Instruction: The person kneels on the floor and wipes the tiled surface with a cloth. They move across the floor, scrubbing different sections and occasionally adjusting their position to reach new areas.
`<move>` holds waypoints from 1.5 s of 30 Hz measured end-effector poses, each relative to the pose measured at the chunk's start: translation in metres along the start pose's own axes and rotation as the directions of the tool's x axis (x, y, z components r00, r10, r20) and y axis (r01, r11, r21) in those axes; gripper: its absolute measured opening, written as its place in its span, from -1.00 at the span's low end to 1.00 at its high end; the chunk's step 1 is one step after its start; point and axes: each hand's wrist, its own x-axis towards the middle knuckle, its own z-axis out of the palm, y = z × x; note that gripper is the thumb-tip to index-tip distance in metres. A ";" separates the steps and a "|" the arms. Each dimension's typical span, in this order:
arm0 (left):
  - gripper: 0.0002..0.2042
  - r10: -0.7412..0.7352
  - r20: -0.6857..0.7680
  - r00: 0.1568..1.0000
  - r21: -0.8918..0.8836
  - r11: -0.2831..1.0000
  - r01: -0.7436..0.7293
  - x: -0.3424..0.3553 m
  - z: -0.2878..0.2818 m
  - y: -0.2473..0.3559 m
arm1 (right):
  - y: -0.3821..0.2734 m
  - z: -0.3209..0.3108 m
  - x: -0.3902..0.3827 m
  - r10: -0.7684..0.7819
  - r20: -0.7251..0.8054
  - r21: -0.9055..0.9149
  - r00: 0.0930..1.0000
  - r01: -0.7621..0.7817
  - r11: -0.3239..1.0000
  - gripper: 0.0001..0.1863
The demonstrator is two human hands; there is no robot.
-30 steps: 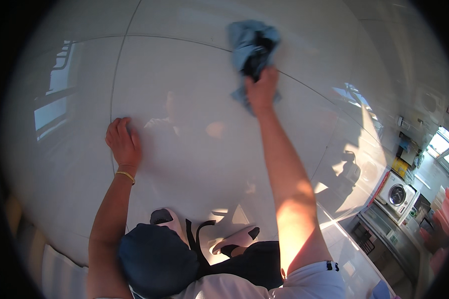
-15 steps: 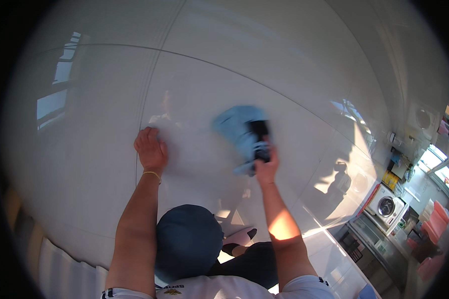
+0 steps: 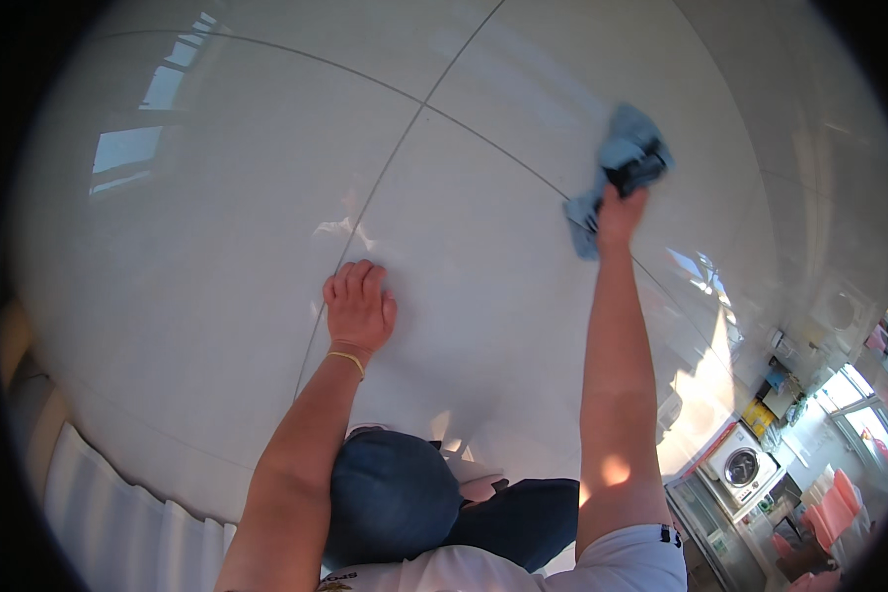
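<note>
My right hand [image 3: 622, 212] grips a light-blue cloth [image 3: 629, 133] with a black patch on it. The cloth lies bunched on the pale glossy tiles [image 3: 483, 247], at the upper right of the view. Part of it fans out beyond my fingers, and a smaller flap [image 3: 581, 222] hangs to the left of my wrist. The cloth looks slightly blurred. My left hand [image 3: 358, 301] rests on the tiles beside a grout line, palm down, holding nothing. Its fingers are a little bent and apart, and a thin yellow band circles the wrist.
My dark-clad knee [image 3: 390, 498] rises between my forearms. A ribbed whitish panel [image 3: 118, 503] runs along the lower left. Off to the right stand a white washing machine [image 3: 740, 466] and pink items [image 3: 832, 508]. Window reflections shine on the tiles.
My right hand has swept the cloth away from me and to the right, stretching the arm out. In the picture, my left hand now sits further right and slightly lower, as the view has shifted.
</note>
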 end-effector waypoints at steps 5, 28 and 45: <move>-0.60 0.004 -0.023 1.000 -0.047 0.999 -0.005 -0.002 -0.003 -0.003 | -0.109 0.077 -0.073 -0.289 0.352 -0.101 0.890 0.343 0.934 -0.46; -0.65 -0.565 -0.486 0.667 0.172 0.686 0.707 0.068 -0.096 -0.203 | -0.174 0.038 -0.298 -0.477 0.781 0.206 0.402 0.555 0.806 -0.30; -0.63 -0.647 -0.420 0.637 0.106 0.661 0.742 0.067 -0.106 -0.202 | -0.177 0.066 -0.295 -0.358 0.548 0.043 0.756 0.401 0.915 -0.48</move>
